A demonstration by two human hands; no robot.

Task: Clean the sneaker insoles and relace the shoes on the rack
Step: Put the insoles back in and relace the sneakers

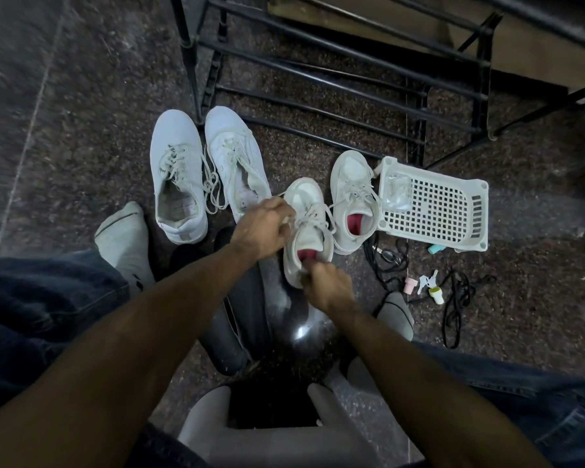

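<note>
A small white sneaker [306,211] with a pink insole stands on the floor in front of me. My left hand [262,228] grips its left side at the laces. At the heel opening, my right hand [326,282] pinches the pink insole [305,255]. Its partner sneaker [352,197], also with a pink insole, sits just to the right. A larger pair of white laced sneakers [178,173] [233,157] lies to the left. The black metal shoe rack [335,69] stands beyond them.
A white plastic basket [433,206] lies on its side at the right, holding a clear bag. Black laces [453,305], keys and small caps [429,287] are scattered near my right socked foot [397,314]. My left socked foot [125,241] rests at the left. Dark insoles [237,309] lie below the shoe.
</note>
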